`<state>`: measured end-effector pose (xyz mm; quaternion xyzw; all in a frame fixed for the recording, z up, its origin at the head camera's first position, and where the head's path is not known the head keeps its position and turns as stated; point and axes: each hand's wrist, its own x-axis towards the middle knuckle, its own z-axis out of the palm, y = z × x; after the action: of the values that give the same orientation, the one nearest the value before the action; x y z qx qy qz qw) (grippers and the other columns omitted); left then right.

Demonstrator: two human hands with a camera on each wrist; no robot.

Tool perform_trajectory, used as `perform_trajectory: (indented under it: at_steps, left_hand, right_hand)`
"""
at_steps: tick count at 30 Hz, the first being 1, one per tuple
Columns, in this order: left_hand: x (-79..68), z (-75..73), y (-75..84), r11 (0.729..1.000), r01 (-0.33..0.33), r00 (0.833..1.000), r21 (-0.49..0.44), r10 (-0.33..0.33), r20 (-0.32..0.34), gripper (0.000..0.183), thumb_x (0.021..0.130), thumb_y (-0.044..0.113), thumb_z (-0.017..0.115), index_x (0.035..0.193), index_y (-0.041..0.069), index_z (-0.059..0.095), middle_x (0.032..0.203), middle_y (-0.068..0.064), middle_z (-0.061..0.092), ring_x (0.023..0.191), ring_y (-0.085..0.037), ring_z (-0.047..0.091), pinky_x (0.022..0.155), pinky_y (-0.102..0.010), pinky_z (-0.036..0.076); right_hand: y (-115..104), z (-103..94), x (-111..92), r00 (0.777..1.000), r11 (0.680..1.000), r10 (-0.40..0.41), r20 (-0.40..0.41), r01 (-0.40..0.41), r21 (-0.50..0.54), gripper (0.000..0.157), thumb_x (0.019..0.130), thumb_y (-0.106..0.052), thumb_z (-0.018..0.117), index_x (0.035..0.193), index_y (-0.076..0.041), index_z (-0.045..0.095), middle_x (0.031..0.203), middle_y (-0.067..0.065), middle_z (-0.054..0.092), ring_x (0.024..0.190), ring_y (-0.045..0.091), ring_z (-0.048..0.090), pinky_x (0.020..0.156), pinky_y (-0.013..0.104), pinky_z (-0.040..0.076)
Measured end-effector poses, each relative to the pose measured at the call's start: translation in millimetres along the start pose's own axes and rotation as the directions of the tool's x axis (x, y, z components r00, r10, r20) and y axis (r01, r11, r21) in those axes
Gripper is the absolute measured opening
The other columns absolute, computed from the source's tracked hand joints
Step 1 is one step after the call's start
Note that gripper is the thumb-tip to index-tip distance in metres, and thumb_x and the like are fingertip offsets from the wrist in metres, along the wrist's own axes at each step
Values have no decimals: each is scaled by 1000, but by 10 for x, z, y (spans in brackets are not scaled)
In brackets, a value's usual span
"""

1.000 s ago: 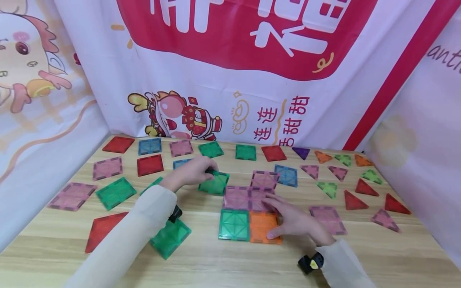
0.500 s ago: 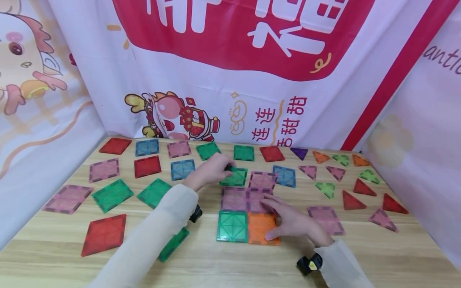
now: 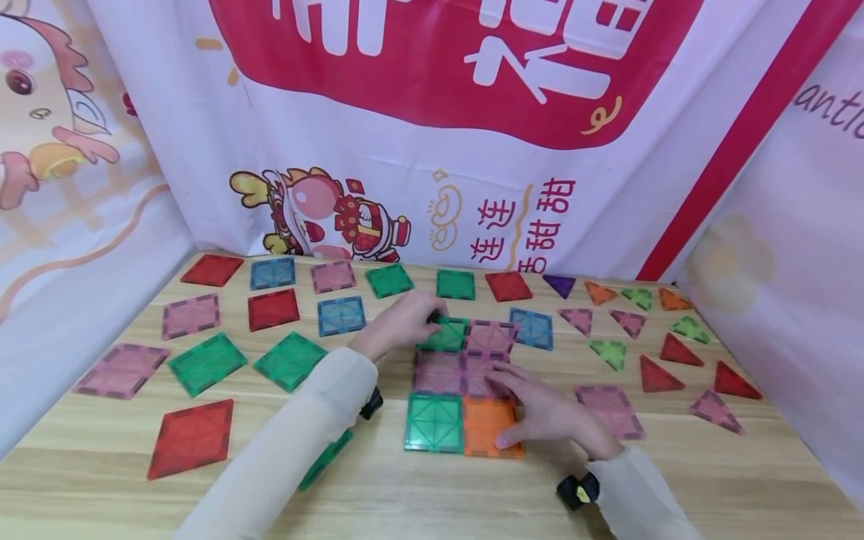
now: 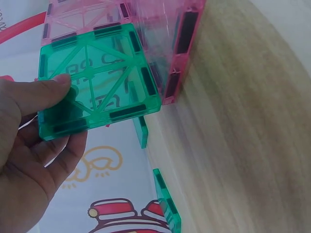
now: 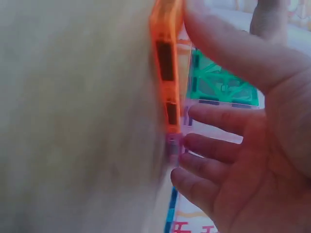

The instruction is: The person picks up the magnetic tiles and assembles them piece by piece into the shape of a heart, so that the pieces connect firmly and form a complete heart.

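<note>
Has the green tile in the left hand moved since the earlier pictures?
Yes, to the right: in the head view, the green tile in the left hand has come closer to the pink tile beside it.

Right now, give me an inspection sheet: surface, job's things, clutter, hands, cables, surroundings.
Surface: wood-grain table, loose tiles lying flat on it.
Job's things: front green tile, orange tile and three pink tiles edge to edge; held green tile beside the pink ones, flush fit unclear.
Clutter: loose square tiles left, behind and right; triangular tiles right.
Hands: left hand pinches the held green tile; right hand over the block, thumb at the orange tile.
Cables: nothing seen.
Surroundings: printed backdrop behind, printed sheets either side.
</note>
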<state>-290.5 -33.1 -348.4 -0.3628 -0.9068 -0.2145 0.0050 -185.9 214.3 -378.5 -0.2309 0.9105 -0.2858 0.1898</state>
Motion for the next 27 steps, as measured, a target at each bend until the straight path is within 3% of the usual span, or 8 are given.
perform_trajectory:
  at_steps: [3,6,10,13,15,22,27]
  left_hand:
    - [-9,13,-12,1000,6,1000,-18,-6,-2,13,87,10,68,100,8,70,95,-4,70,86,-14,60,77,-31,50]
    - [-9,26,-24,999,1,1000,-39,-1,-5,14,88,11,67,101,9,70,97,-4,70,86,-14,59,77,-31,50]
    - [-13,30,-42,997,17,1000,-71,-18,-18,15,88,11,67,102,9,71,98,-4,70,87,-14,58,78,-31,50]
    - [-19,26,-49,996,37,999,-76,-38,-19,14,88,10,67,101,9,71,98,-4,69,88,-14,58,80,-31,50]
    - [-25,19,-44,997,37,999,-73,-38,-11,14,88,10,67,102,9,70,98,-4,69,88,-14,58,80,-32,49]
    - [-45,4,-13,998,25,1000,-65,-25,-7,14,88,9,66,102,8,69,97,-5,69,85,-15,57,78,-32,49]
    - [-77,-4,-36,998,32,999,-62,-33,-9,16,88,10,66,104,8,67,102,-5,68,93,-16,58,85,-33,49]
  right_hand:
    - [-85,-71,-4,998,1000,8,-59,-10,-30,82,78,-26,79,145,-4,36,148,22,35,132,41,37,105,58,34]
    - [-174,-193,1,983,997,-19,-185,5,-73,73,80,-21,77,141,-5,41,137,17,50,121,35,50,99,54,42]
    - [-257,-386,116,925,984,-135,-356,84,-156,56,81,-14,75,131,-4,52,123,14,60,110,31,58,91,50,49]
    - [-258,-489,278,882,970,-208,-424,131,-202,45,81,-7,73,122,-4,58,118,13,61,105,31,59,88,48,51]
    - [-229,-526,380,868,966,-224,-443,139,-217,40,81,-5,72,119,-3,60,115,14,62,103,31,59,87,48,51]
    - [-90,-507,613,886,973,-221,-407,175,-149,21,84,0,67,105,-1,68,100,12,70,91,25,66,82,42,54]
    - [-18,-449,669,871,974,-224,-437,191,-120,17,83,2,68,98,-3,72,90,9,72,80,17,64,72,30,53]
